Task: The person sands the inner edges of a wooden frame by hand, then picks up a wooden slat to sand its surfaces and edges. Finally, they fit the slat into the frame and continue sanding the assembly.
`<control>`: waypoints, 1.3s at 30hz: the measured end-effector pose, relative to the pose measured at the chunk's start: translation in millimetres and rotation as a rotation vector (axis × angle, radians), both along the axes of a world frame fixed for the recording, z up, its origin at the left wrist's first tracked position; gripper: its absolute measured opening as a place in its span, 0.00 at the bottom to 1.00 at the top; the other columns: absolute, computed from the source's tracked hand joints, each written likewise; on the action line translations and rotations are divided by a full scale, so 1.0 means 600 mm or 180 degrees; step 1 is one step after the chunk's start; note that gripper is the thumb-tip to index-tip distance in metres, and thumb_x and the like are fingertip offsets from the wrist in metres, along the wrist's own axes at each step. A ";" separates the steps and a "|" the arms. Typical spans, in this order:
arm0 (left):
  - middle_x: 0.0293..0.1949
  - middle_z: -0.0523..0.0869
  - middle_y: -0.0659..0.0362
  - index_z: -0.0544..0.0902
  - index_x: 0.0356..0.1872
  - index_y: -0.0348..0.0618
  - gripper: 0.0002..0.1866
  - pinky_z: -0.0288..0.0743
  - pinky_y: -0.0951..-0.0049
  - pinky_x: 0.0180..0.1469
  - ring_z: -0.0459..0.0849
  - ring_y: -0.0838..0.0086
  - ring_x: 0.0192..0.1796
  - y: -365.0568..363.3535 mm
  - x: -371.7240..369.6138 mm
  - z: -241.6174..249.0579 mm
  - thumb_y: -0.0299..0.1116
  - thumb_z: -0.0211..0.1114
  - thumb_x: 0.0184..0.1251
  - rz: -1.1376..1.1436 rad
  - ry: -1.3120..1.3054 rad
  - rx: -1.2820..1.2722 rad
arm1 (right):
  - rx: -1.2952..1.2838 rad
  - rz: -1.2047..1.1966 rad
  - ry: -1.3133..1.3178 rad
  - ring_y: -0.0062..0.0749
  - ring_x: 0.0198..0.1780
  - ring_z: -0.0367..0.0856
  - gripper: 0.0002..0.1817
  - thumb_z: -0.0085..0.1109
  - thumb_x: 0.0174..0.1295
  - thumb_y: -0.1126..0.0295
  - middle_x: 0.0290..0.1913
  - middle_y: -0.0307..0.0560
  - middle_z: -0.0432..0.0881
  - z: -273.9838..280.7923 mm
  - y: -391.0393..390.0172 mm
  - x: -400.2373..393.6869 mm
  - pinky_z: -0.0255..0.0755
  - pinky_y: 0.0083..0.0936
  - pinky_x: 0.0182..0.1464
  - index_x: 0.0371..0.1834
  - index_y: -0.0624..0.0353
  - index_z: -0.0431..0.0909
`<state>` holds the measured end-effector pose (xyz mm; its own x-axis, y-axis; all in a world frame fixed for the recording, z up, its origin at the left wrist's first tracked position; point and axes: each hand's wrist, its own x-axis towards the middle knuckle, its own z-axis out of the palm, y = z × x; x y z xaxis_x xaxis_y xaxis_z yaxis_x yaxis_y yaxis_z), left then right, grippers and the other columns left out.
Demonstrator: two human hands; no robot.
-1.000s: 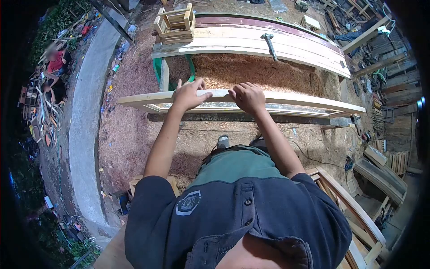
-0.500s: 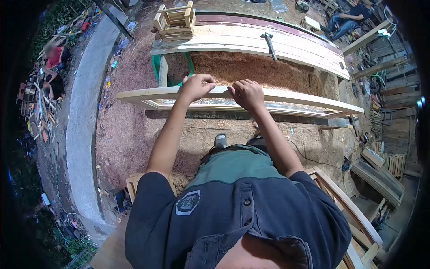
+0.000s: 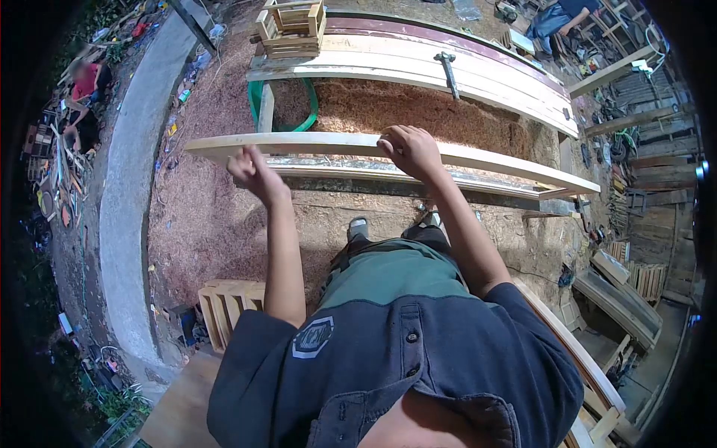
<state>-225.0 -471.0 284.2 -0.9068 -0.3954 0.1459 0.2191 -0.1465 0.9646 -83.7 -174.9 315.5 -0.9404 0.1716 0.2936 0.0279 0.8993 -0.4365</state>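
A long pale wooden frame stands on edge across the bench in front of me. Curled over its top edge, near the middle, is my right hand, gripping the wood. My left hand is off that edge, on the near side of the frame's left part. Its fingers are folded into a loose fist with the thumb up, and nothing shows in them. Beyond the frame, a hammer lies on a second bench of pale boards.
A small slatted wooden crate sits at the second bench's left end. A green hoop-shaped strip hangs below. Another slatted wooden piece stands by my left elbow. One person sits far left; another is at the back right.
My left hand has let go of the frame's top edge and moved left and down toward me. My right hand stays on the edge. The person at the back right has shifted posture.
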 end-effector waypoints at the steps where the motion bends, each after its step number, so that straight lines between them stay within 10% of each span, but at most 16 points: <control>1: 0.62 0.75 0.52 0.67 0.66 0.44 0.25 0.73 0.56 0.73 0.78 0.64 0.65 -0.028 0.016 -0.029 0.45 0.69 0.84 -0.0047 -0.0239 0.0340 | -0.0026 0.0221 -0.0040 0.48 0.49 0.91 0.15 0.68 0.76 0.51 0.44 0.47 0.92 0.001 0.009 0.000 0.83 0.44 0.54 0.50 0.50 0.89; 6: 0.54 0.79 0.58 0.75 0.60 0.43 0.21 0.74 0.61 0.67 0.79 0.68 0.60 -0.072 0.093 -0.192 0.44 0.70 0.82 0.0036 -0.1724 0.0450 | 0.0141 0.0383 -0.0350 0.54 0.51 0.91 0.22 0.75 0.70 0.51 0.48 0.51 0.90 0.029 0.048 0.015 0.84 0.46 0.56 0.58 0.55 0.87; 10: 0.50 0.83 0.60 0.82 0.56 0.44 0.17 0.74 0.63 0.60 0.79 0.72 0.54 -0.061 0.130 -0.292 0.44 0.71 0.79 -0.0470 -0.2327 0.0080 | 0.0194 0.0198 -0.0930 0.54 0.49 0.90 0.22 0.78 0.66 0.49 0.43 0.51 0.87 0.004 0.091 0.022 0.83 0.49 0.52 0.46 0.56 0.83; 14: 0.30 0.76 0.70 0.79 0.43 0.54 0.11 0.59 0.73 0.29 0.68 0.81 0.26 0.001 0.144 -0.358 0.46 0.67 0.81 -0.1907 -0.2622 0.1445 | 0.0756 0.0285 -0.0476 0.52 0.51 0.88 0.22 0.76 0.67 0.49 0.42 0.50 0.83 -0.009 0.090 0.026 0.81 0.47 0.53 0.46 0.53 0.78; 18: 0.28 0.73 0.70 0.79 0.49 0.52 0.13 0.50 0.75 0.21 0.65 0.80 0.23 0.107 0.168 -0.378 0.49 0.65 0.83 -0.1566 -0.3521 0.1593 | 0.0748 0.0634 -0.0382 0.52 0.52 0.87 0.19 0.73 0.67 0.56 0.46 0.50 0.83 -0.024 0.126 0.011 0.81 0.48 0.53 0.48 0.55 0.77; 21: 0.30 0.82 0.65 0.81 0.47 0.51 0.16 0.73 0.66 0.33 0.79 0.75 0.29 0.164 0.188 -0.418 0.53 0.65 0.81 -0.1907 -0.3981 0.1447 | 0.0648 0.0880 -0.0352 0.55 0.53 0.87 0.19 0.70 0.68 0.60 0.49 0.54 0.83 -0.029 0.152 -0.003 0.82 0.49 0.56 0.54 0.58 0.75; 24: 0.85 0.70 0.45 0.66 0.86 0.42 0.42 0.74 0.47 0.77 0.76 0.50 0.80 0.224 0.209 -0.429 0.57 0.62 0.81 -0.1892 -0.4027 0.1215 | 0.0413 0.1210 -0.0491 0.58 0.52 0.89 0.25 0.68 0.71 0.57 0.52 0.57 0.85 -0.025 0.195 -0.022 0.84 0.52 0.54 0.65 0.55 0.74; 27: 0.88 0.64 0.45 0.57 0.90 0.40 0.50 0.68 0.48 0.82 0.70 0.50 0.85 0.263 0.242 -0.457 0.59 0.65 0.79 -0.1730 -0.3908 0.1488 | 0.0721 0.1161 -0.1303 0.60 0.55 0.91 0.36 0.70 0.73 0.48 0.57 0.57 0.87 0.009 0.237 -0.021 0.86 0.53 0.53 0.82 0.31 0.69; 34: 0.91 0.49 0.40 0.55 0.91 0.39 0.59 0.53 0.47 0.87 0.54 0.47 0.91 0.389 0.296 -0.475 0.66 0.72 0.73 -0.1272 -0.3745 0.1806 | 0.0300 0.1302 -0.1125 0.64 0.47 0.91 0.26 0.72 0.72 0.52 0.46 0.59 0.89 -0.020 0.277 -0.040 0.84 0.55 0.46 0.58 0.56 0.70; 39: 0.87 0.63 0.44 0.60 0.88 0.42 0.55 0.57 0.48 0.86 0.61 0.51 0.88 0.478 0.319 -0.570 0.62 0.76 0.72 -0.0711 -0.3611 0.2097 | 0.0392 0.1710 -0.1258 0.65 0.48 0.89 0.25 0.71 0.69 0.59 0.51 0.62 0.86 -0.019 0.292 -0.049 0.83 0.58 0.48 0.59 0.59 0.69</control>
<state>-33.5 -183.9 -58.0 -0.4523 0.0721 -0.8890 -0.7436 -0.5808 0.3312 -113.3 0.3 304.1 -0.9265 -0.3622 -0.1023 -0.3004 0.8753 -0.3789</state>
